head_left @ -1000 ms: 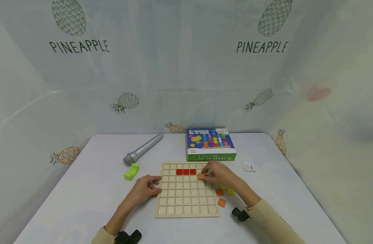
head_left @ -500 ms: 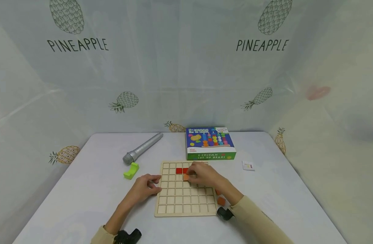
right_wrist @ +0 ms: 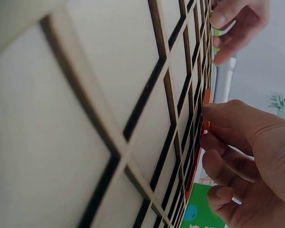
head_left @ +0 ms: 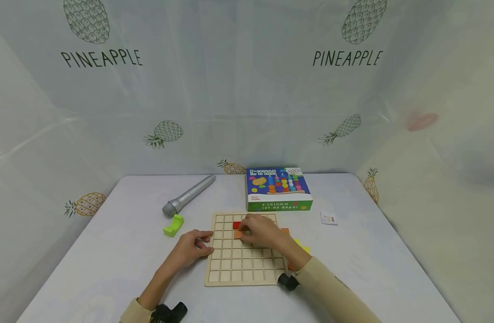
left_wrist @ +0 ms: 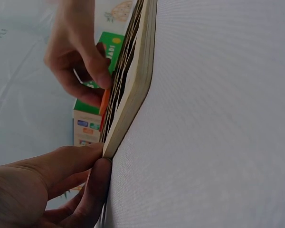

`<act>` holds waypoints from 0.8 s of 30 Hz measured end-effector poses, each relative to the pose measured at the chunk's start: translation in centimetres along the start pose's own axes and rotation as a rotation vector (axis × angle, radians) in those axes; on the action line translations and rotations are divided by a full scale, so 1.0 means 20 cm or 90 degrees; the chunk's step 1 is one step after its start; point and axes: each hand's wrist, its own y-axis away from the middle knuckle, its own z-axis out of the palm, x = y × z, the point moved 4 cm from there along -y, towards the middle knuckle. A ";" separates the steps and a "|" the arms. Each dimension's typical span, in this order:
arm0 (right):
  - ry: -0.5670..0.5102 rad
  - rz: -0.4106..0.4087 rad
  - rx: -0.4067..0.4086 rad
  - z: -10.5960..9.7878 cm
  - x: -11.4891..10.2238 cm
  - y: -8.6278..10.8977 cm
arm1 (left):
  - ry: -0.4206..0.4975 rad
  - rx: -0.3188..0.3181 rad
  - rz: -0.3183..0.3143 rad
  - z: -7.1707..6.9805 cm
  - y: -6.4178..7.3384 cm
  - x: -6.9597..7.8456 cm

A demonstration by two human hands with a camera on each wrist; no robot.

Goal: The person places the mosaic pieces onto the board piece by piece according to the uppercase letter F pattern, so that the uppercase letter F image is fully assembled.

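A wooden grid board (head_left: pixel 247 278) lies flat on the white table. My right hand (head_left: pixel 264 232) reaches over it and pinches an orange square tile (head_left: pixel 237 234) between thumb and fingertips, at the cell just below a red tile (head_left: pixel 236 225). That hand covers the other red tiles beside it in the head view. In the right wrist view the orange tile (right_wrist: pixel 207 97) stands on edge against the cells under my thumb. My left hand (head_left: pixel 190 249) touches the board's left edge with its thumb and a finger, held apart; the left wrist view shows the fingertips (left_wrist: pixel 100 168) against that edge.
Orange tiles (head_left: pixel 285 231) and yellow tiles (head_left: pixel 302 245) lie right of the board, partly behind my right arm. A boxed bead set (head_left: pixel 279 190) stands behind it. A silver microphone (head_left: pixel 190 196), a green block (head_left: pixel 173 225) and a small white card (head_left: pixel 328 218) lie around.
My right hand has moved left across the board with the orange tile, from the right-hand columns to below the leftmost red tile. My left hand stays at the board's edge.
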 end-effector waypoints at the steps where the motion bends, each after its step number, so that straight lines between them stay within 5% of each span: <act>1: -0.004 0.004 0.000 0.00 0.00 0.00 | -0.002 0.000 0.000 0.00 0.00 0.00; 24: -0.025 0.010 0.016 0.02 0.00 -0.01 | 0.017 0.004 0.012 0.01 -0.01 -0.02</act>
